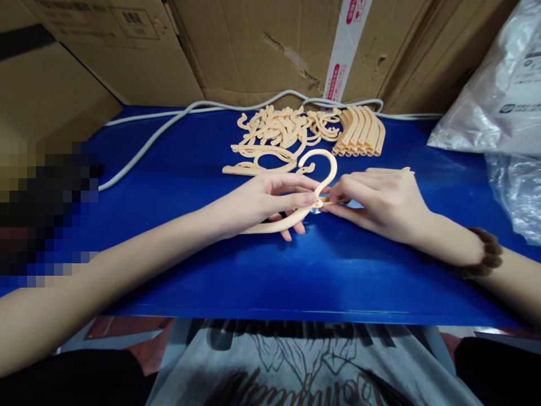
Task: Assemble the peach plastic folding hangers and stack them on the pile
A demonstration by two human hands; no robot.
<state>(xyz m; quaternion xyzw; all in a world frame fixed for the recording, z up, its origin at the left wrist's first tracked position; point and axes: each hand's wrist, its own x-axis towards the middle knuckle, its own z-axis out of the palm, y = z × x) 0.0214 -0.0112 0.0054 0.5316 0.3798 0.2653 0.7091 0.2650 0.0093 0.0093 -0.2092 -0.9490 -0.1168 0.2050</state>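
Observation:
A beige plastic clothes hanger (333, 168) with a curved hook is held above the blue tabletop. My left hand (270, 197) is closed around it, thumb on top near the base of the hook, and one curved arm runs out below the palm to the left. On the other side of the joint, my right hand (376, 197) pinches a thin beige hanger arm (336, 201), mostly covered by the fingers. The two parts meet just under the hook. Whether they are fastened there I cannot tell.
Behind my hands lie a loose pile of beige hanger parts (276, 128) and stacked curved pieces (361, 131). A white cable (147, 148) crosses the blue table (296, 276). Cardboard boxes (253, 51) stand at the back, plastic bags (486, 96) at right.

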